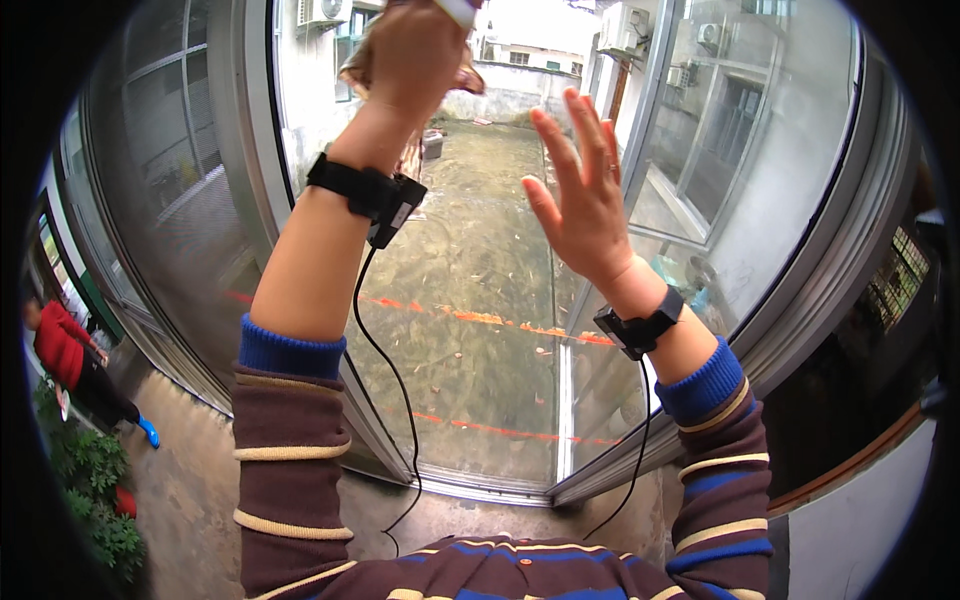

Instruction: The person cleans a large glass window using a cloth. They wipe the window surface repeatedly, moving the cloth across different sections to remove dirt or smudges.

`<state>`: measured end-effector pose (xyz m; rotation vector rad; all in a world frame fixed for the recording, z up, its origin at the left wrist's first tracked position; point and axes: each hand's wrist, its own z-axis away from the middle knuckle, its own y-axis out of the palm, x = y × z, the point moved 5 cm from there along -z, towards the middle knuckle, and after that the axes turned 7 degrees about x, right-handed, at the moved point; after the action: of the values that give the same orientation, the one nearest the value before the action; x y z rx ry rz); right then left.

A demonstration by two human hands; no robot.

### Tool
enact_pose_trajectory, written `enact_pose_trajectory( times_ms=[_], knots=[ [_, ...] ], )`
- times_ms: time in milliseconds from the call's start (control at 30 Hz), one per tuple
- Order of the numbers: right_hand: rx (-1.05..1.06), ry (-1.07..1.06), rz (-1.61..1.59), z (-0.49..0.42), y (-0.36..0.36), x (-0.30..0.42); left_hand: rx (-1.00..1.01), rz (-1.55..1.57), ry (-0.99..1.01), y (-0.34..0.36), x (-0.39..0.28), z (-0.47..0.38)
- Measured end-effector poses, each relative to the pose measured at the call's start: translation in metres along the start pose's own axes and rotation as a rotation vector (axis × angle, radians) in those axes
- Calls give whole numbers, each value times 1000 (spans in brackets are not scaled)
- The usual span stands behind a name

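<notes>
My left hand (416,56) is raised at the top of the view, closed around a bunched brown-and-pale cloth (470,79). Something white shows by its fingers at the picture's rim; what it is I cannot tell. Before me stands a tall glass pane (480,247) in a silvery metal frame (480,491). A faint likeness of the cloth shows in the glass below my left wrist. My right hand (589,187) is lifted with spread fingers and holds nothing. Whether it touches the glass is not clear. Both wrists carry black strapped devices with thin cables.
At the right, another framed pane (720,142) stands at an angle. A mesh screen (187,172) is on the left. Beyond the glass lies a concrete yard (480,195) with air-conditioner units (624,31). A person in red (60,345) stands at far left near leafy plants (94,465).
</notes>
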<state>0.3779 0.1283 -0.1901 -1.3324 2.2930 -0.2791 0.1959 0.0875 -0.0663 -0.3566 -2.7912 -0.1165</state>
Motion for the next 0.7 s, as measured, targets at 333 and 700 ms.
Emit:
enact_pose_trajectory(
  times_ms=[333, 700],
  knots=[
    [-156, 182, 259, 74, -92, -74, 250, 126, 231, 38, -95, 25],
    [-124, 294, 308, 111, -107, -97, 349, 18, 342, 59, -149, 86]
  ],
)
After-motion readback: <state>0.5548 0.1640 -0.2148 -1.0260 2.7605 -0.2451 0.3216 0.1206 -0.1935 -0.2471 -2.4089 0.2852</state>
